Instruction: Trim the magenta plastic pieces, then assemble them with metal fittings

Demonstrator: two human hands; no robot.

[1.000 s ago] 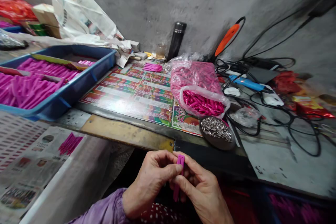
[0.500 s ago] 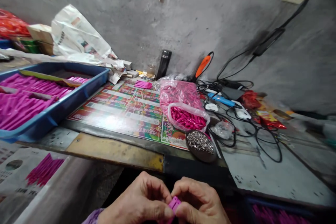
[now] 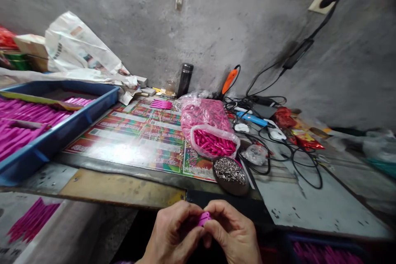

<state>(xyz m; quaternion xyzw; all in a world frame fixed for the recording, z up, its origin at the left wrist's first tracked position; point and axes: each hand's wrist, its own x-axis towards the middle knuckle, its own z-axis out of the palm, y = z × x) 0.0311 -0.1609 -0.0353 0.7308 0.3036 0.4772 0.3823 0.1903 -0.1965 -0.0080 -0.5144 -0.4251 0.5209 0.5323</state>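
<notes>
Over the front edge of the table, my left hand point(image 3: 173, 231) and my right hand point(image 3: 233, 229) meet, both closed on a magenta plastic piece point(image 3: 204, 218). Only its end, with a slot and small holes, shows between the thumbs and fingertips; my fingers cover the rest. Just beyond them, a dark round dish point(image 3: 238, 189) holds a heap of small shiny metal parts point(image 3: 228, 169). Behind the dish lies an opened clear plastic bag point(image 3: 204, 113), full of slender magenta pieces point(image 3: 213, 142).
At left stands a blue tray point(image 3: 102, 101) with rows of magenta pieces. A black flask point(image 3: 185, 80), an orange-handled tool point(image 3: 229, 81) and black cables point(image 3: 293, 159) lie toward the wall. Below the table, a second tray point(image 3: 287, 239) and a magenta bundle point(image 3: 32, 218) show.
Both hands have risen slightly in the picture, still holding the magenta piece, which is now turned more sideways. The view has shifted, so the table and wall items appear further left.
</notes>
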